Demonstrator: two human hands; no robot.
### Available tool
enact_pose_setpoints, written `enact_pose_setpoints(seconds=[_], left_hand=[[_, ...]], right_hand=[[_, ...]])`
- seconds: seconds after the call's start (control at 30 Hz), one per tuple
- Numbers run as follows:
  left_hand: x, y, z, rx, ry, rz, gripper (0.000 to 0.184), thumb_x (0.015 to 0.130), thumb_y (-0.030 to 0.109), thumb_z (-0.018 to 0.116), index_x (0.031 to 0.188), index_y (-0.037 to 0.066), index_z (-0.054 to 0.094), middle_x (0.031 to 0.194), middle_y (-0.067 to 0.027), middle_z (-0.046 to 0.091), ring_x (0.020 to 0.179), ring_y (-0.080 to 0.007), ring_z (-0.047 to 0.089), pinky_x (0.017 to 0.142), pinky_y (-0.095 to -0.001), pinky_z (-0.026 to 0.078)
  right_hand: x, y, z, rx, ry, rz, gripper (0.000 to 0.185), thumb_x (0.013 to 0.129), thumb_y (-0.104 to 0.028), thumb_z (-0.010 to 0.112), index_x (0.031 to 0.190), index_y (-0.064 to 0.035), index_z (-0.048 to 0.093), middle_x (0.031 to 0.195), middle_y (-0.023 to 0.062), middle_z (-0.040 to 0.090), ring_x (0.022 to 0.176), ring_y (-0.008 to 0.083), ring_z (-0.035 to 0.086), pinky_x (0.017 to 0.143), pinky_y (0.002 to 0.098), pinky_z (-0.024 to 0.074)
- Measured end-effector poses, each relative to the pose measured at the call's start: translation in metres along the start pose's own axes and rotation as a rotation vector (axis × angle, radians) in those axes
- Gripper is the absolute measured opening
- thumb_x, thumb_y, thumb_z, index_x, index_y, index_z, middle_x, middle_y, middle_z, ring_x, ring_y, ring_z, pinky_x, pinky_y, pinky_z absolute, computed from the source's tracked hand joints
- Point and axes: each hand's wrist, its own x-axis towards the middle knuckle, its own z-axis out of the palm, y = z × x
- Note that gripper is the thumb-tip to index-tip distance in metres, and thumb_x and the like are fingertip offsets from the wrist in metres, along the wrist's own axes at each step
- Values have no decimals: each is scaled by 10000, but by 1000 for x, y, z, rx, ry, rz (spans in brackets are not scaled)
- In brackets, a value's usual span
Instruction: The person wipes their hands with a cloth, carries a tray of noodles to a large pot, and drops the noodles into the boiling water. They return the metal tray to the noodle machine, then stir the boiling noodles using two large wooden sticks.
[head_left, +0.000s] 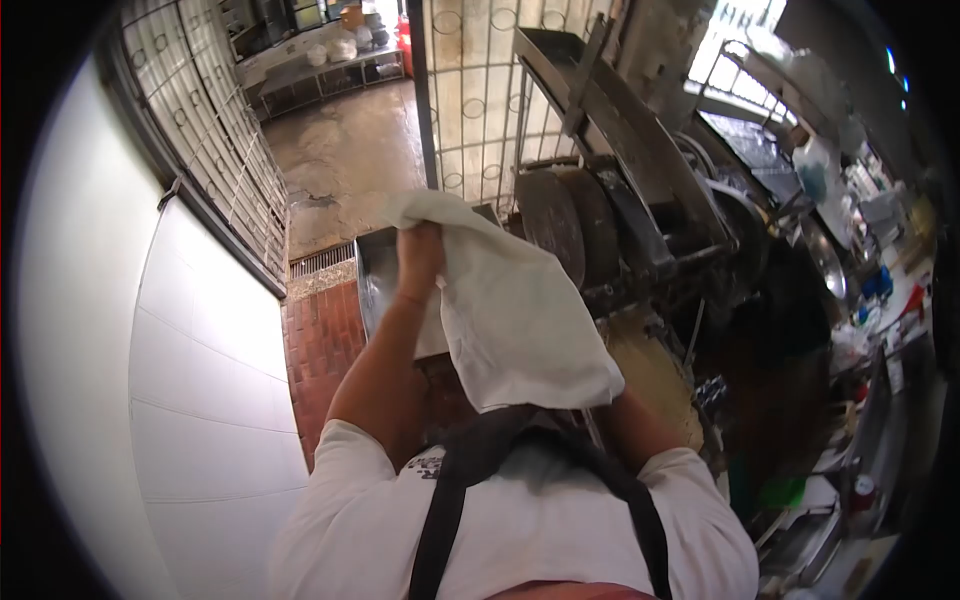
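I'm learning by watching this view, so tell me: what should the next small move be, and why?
Probably shift the cloth slightly aside, so the right hand and the metal bin show better. The left hand grips the cloth's far end, while its spread body hides the right hand and covers part of the bin from this view.

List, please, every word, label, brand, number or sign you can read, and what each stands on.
No text reads clearly.
Dark lettering on the white shirt: too small and blurred to read.
White cloth: no lettering shows.
Clutter at right: any labels too small to read.
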Motion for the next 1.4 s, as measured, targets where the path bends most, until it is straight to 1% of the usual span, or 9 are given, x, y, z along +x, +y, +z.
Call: enact_pose_setpoints(seconds=[0.13, 0.27, 0.37, 0.53, 0.63, 0.73, 0.83, 1.23, 1.4], left_hand=[[-66, 74, 37, 455, -480, 235, 368, 941, 140, 617, 1284, 12, 582, 1270, -160, 610, 1154, -248, 582, 973, -374, 467], [-99, 35, 76, 851, -326, 686, 606, 880, 252, 696, 1416, 68, 480, 1472, -186, 451, 1385, -308, 407, 1160, -408, 300], [-72, -52, 42, 800, -268, 393, 580, 870, 208, 687, 1392, 43, 496, 1410, -204, 513, 1332, -352, 465, 1126, -419, 351], [-48, -5, 10, 864, -174, -26, 400, 865, 59, 573, 1255, -26, 572, 1228, -246, 625, 1193, -435, 550, 1028, -453, 435], [-21, -60, -21, 689, 19, 223, 326, 906, 79, 521, 1192, -58, 593, 1167, -237, 652, 1063, -389, 642, 908, -449, 525], [-1, -43, -2, 226, 213, -395, 319, 942, 99, 443, 1189, -32, 595, 1034, -172, 687, 842, -273, 703, 695, -397, 591], [39, -49, 21, 62, 217, -396, 321, 977, 106, 377, 1196, -28, 571, 1013, -166, 675, 797, -264, 706, 635, -375, 610], [289, -170, 149, -202, -146, -308, 337, 950, 99, 445, 1231, -50, 557, 1078, -205, 660, 887, -326, 702, 778, -414, 624], [379, -277, 203, -87, -322, -662, 305, 900, 56, 530, 1181, -37, 600, 1156, -181, 651, 936, -338, 687, 801, -424, 596]], right_hand=[[24, -18, 6, 43, -4, -76, 417, 958, -159, 605, 1346, -28, 526, 1153, 120, 661, 1101, 199, 631, 937, 315, 483], [27, -38, 22, -460, 56, -198, 418, 969, -121, 587, 1365, -16, 505, 1189, 108, 642, 1117, 171, 612, 936, 305, 488], [11, -58, 22, -916, 85, -243, 418, 980, -67, 569, 1383, 3, 485, 1219, 95, 624, 1118, 141, 591, 934, 293, 494], [-44, -76, -32, -1020, 71, -49, 330, 981, -91, 584, 1294, 13, 571, 1056, 100, 687, 979, 152, 644, 910, 291, 503], [-69, -79, -78, -897, 166, 90, 271, 985, -84, 571, 1236, 15, 607, 1006, 93, 697, 931, 148, 655, 876, 288, 519], [-81, -97, -101, -823, 210, 135, 258, 989, -85, 564, 1223, 10, 613, 1008, 93, 695, 927, 142, 656, 864, 275, 521], [-75, -108, -122, -835, 227, 108, 260, 991, -91, 563, 1224, 15, 611, 1003, 94, 694, 914, 145, 656, 861, 275, 520], [-19, -127, -117, -823, 533, 105, 290, 993, -96, 561, 1254, 28, 585, 1017, 98, 693, 959, 152, 646, 892, 281, 509], [-4, -124, -113, -802, 728, 102, 291, 995, -121, 569, 1247, 23, 593, 1043, 100, 698, 978, 155, 648, 910, 283, 505]])
